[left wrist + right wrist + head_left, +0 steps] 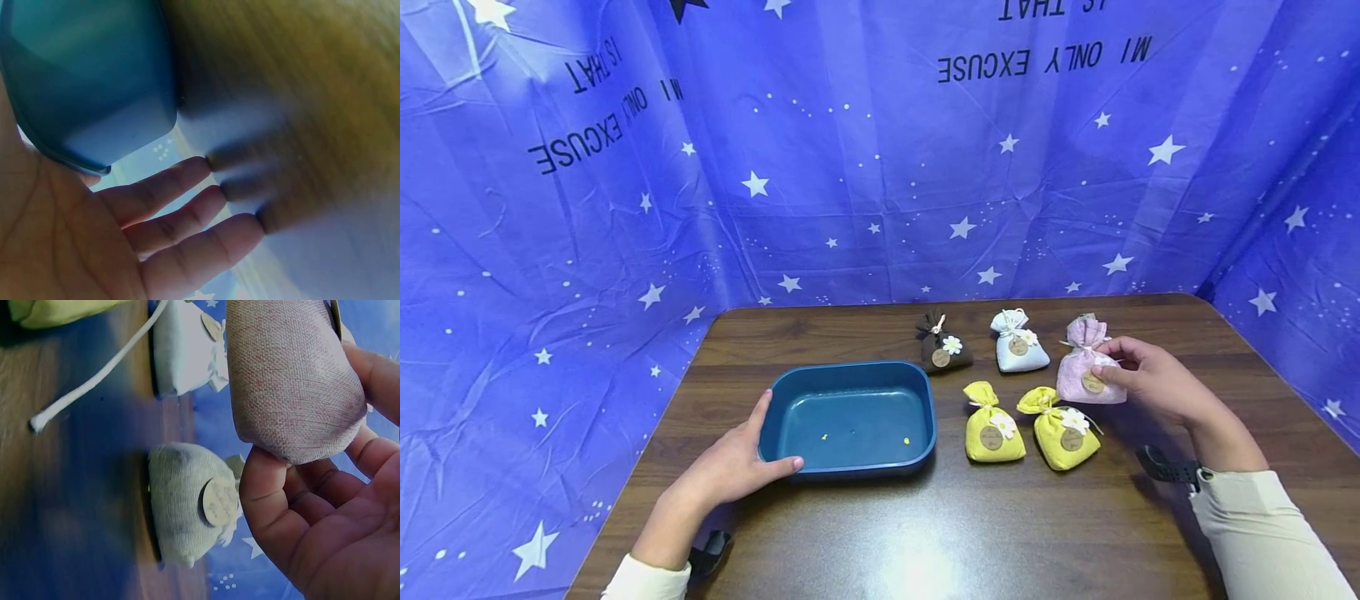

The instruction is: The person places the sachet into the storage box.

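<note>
My right hand (1157, 379) pinches a pink cloth sachet (1078, 375) by its side, between thumb and fingers. In the right wrist view, the pink sachet (294, 381) is held above the table. A grey-green sachet (187, 500) stands beyond it; the head view has this one mostly hidden behind the pink one. Two yellow sachets (992, 433) with white flowers lie nearer. My left hand (733, 462) rests against the left corner of a blue plastic basin (853, 467), thumb on its near rim. The other fingers (206, 250) are extended, tips on the table.
A dark brown sachet (943, 350) and a white sachet (1018, 350) stand in the back row. Small yellow specks (906, 441) lie on the basin's floor. A blue star-printed curtain (880, 208) hangs behind and beside the wooden table (1000, 533).
</note>
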The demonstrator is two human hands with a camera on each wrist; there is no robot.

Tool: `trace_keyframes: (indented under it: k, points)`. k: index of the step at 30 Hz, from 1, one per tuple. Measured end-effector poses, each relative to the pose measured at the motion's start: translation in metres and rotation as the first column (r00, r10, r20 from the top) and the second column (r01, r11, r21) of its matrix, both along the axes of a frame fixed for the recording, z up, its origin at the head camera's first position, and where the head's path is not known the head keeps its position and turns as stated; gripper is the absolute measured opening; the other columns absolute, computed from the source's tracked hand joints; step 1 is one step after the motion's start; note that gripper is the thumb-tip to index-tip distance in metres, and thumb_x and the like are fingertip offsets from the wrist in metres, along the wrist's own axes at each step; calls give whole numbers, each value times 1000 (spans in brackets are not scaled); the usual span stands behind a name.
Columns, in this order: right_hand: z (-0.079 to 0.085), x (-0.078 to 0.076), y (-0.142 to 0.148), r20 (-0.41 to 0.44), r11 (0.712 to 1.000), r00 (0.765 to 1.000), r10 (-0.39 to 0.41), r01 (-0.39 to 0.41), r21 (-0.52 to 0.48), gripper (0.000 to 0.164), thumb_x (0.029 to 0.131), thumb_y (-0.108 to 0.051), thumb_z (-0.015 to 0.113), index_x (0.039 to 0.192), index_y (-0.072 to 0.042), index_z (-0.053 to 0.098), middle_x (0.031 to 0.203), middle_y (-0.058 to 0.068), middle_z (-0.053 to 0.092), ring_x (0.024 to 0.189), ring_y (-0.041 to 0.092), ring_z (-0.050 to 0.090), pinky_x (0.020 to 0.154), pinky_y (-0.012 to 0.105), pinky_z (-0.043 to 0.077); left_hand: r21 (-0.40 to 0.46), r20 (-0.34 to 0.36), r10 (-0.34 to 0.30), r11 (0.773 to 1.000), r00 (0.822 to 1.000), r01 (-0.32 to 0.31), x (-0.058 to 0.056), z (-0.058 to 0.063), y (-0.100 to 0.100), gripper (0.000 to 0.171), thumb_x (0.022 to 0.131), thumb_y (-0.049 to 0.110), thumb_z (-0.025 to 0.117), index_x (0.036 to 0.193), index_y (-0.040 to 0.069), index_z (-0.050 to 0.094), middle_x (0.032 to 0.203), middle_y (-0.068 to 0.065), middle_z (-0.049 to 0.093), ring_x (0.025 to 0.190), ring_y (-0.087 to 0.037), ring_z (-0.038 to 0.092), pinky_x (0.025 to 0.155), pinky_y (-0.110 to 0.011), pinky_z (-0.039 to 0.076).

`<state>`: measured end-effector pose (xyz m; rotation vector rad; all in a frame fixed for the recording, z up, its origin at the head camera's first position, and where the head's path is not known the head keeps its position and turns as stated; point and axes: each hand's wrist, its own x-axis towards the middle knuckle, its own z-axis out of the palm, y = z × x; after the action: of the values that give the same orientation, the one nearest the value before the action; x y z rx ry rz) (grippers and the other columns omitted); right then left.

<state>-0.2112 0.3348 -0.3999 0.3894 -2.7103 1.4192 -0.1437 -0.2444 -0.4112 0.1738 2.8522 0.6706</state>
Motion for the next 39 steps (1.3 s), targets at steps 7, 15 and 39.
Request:
trace_keyframes:
  k: [7,15,39]
  points:
    - [4,-7,-11,-10,1000,1000,9,-9,19,24,92,-9,70,108,5,60,86,0,62,74,5,56,57,24,48,4,-2,8,1000,1000,-8,2,-1,-1,120,79,68,69,160,8,3,145,-33,43,127,-47,49,99,-62,41]
    - [7,-10,-25,-25,999,999,40,-39,10,23,92,-7,70,108,7,60,87,0,63,74,5,58,58,24,50,-1,-18,-2,1000,1000,2,2,-4,-1,121,79,69,69,160,7,4,146,-32,42,128,-46,49,100,-61,41]
    - [13,-22,-72,-27,986,990,137,-139,-93,20,91,-3,69,105,7,60,88,9,62,75,8,57,61,24,49,1,-16,6,1000,1000,-6,1,-1,1,119,80,67,70,160,8,4,146,-32,41,129,-46,48,101,-62,39]
